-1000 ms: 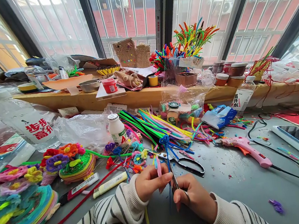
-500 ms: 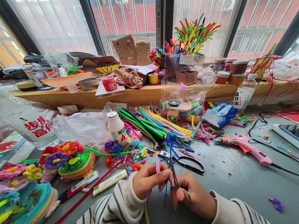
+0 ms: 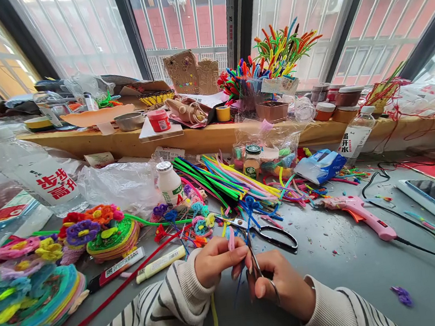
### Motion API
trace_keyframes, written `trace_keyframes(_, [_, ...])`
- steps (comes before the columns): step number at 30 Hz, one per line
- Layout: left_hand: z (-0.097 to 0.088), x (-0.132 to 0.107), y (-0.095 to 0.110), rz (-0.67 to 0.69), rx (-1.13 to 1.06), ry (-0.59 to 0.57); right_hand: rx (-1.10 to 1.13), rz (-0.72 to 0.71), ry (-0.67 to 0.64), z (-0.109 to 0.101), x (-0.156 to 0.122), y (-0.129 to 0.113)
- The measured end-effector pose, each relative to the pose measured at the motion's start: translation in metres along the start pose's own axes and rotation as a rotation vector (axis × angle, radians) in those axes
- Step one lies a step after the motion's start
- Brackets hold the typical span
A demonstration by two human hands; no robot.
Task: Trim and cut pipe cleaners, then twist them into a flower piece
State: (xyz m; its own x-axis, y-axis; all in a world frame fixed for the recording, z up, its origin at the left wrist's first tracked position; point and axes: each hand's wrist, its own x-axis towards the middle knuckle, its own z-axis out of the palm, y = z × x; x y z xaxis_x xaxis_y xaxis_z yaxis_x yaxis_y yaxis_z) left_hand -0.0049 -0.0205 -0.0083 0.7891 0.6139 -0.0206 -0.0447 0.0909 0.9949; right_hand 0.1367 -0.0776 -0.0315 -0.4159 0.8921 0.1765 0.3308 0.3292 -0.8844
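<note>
Presently, I view left hand [image 3: 221, 264] pinched tight on blue pipe-cleaner flower [image 3: 250, 204], long axis extending away from wearer, just beside small scissors [image 3: 255, 263]; right hand [image 3: 286, 283] curls around scissor handles.

Our left hand [image 3: 222, 261] and right hand [image 3: 278, 281] work close together, low in the middle of the view. Our left thumb [image 3: 235, 257] stretches toward the right hand in a pinch against the fingers. Our right fingers curl in a grip, the thumb [image 3: 262, 288] bent leftward. Our left forearm [image 3: 152, 317] and right forearm [image 3: 344, 310], both sleeved, slant inward from below.
</note>
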Motion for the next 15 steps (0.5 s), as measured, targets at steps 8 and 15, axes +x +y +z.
trace_keyframes(8, [-0.0010,-0.0004,0.0010,-0.022,0.020,0.014,0.077,0.072,0.111,0.0018,0.0033,0.0016])
trace_keyframes(15, [-0.0012,-0.0013,-0.0009,0.010,0.006,0.025,0.035,0.114,0.170,0.0042,0.0036,0.0065])
